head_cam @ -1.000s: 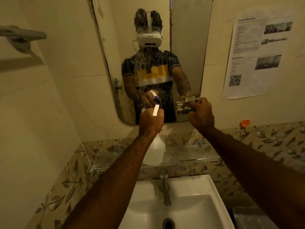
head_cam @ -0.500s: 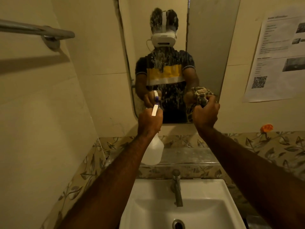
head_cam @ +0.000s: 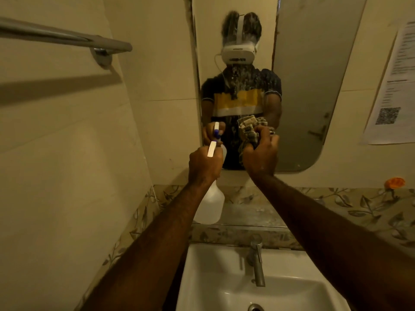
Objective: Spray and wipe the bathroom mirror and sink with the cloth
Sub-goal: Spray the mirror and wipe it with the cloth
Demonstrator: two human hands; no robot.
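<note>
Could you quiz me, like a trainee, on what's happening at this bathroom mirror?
1. True or false: the spray bottle is in the left hand.
2. What does the right hand grip: A sponge, B cloth, C brush?
3. Fill in: droplets streak the ___ above the sink.

Key: 1 true. 2 B. 3 mirror.

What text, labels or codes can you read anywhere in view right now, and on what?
None is legible.
Paper notice on the right wall: printed lines, too blurred to read.
QR code on that notice: visible, not scannable.
Spray bottle: no label visible.
Headset reflected in the mirror: dark mark, unreadable.
</note>
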